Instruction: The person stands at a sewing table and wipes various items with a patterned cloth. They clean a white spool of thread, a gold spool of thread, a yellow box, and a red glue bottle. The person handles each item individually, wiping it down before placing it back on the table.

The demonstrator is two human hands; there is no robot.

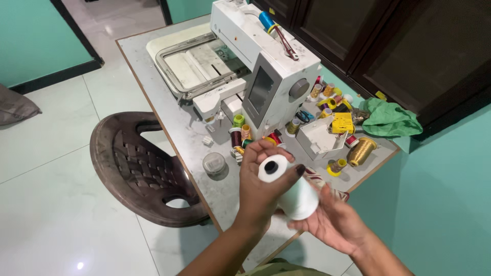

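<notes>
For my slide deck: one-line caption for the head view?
Both hands hold a white thread cone beside an embroidery machine.

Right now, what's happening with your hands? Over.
Both hands grip white thread cone: left hand on top, right hand beneath. Held above table. Nothing blocking.

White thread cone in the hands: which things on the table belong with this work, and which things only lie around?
In use:
- white thread cone, held by left hand and right hand
- embroidery machine

Lying about:
- small thread spools
- gold thread cone
- green cloth
- yellow box
- round clear container
- brown plastic chair
</notes>
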